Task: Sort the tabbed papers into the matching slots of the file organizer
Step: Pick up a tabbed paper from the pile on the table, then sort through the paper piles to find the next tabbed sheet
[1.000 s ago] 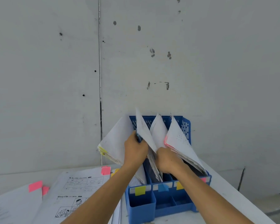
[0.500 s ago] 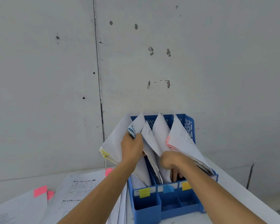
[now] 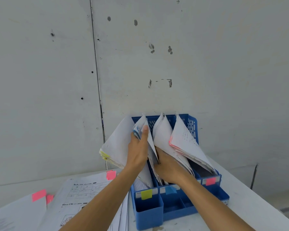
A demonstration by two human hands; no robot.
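— What has the left hand got?

— On my feed the left hand (image 3: 138,148) pinches the blue-tabbed papers (image 3: 140,126), thumb straight up the front sheet and fingers behind. Their lower end runs down into the file organizer (image 3: 192,125), toward the middle slot above the blue label (image 3: 170,190).

— And the right?

— The right hand (image 3: 168,166) is pushed in among that slot's sheets. Its fingers are hidden, so I can't tell its grip. Yellow-tabbed papers (image 3: 117,144) lean out of the left slot and pink-tabbed papers (image 3: 185,140) out of the right. Loose sheets (image 3: 83,194) lie on the table (image 3: 240,205).

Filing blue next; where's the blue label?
Head view, lower centre: the blue label on the organizer front, between the yellow label and pink label.
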